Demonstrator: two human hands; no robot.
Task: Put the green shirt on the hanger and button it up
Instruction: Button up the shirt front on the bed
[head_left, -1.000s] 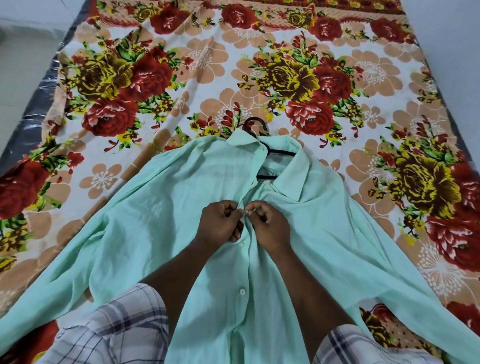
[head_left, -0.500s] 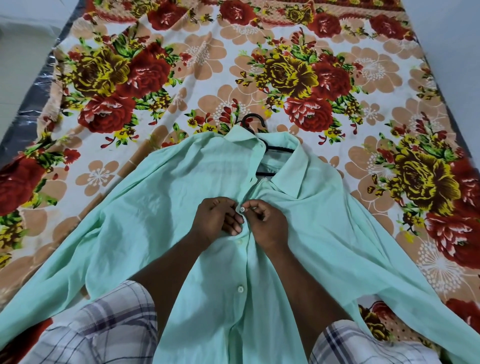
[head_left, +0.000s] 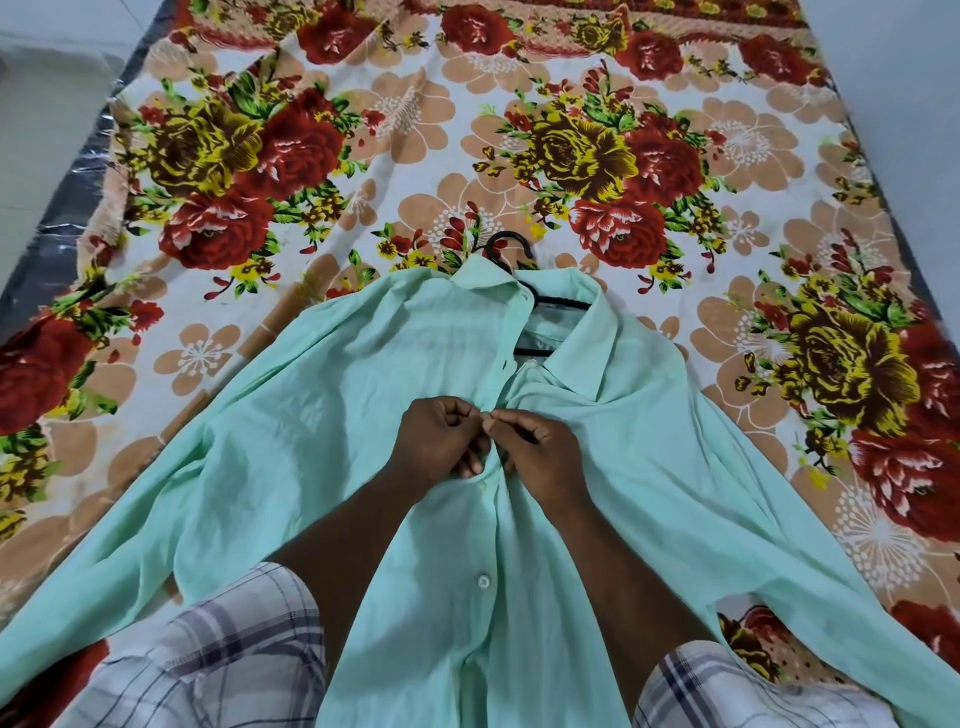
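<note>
Pale green cotton shirt (head_left: 322, 415) lies on floral bedsheet (head_left: 363, 130), black plastic hanger (head_left: 550, 301) already inside; left hand (head_left: 441, 447) and right hand (head_left: 540, 457) pinch placket at upper button; collar unfastened

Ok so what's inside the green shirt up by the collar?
A black hanger sits inside the green shirt: its hook and part of one arm show at the open collar. The rest of it is covered by fabric. The shirt lies on a floral sheet.

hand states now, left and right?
Left hand: closed, pinching the front edge of the green shirt.
Right hand: closed, pinching the shirt's opposite edge at the same spot.
</note>
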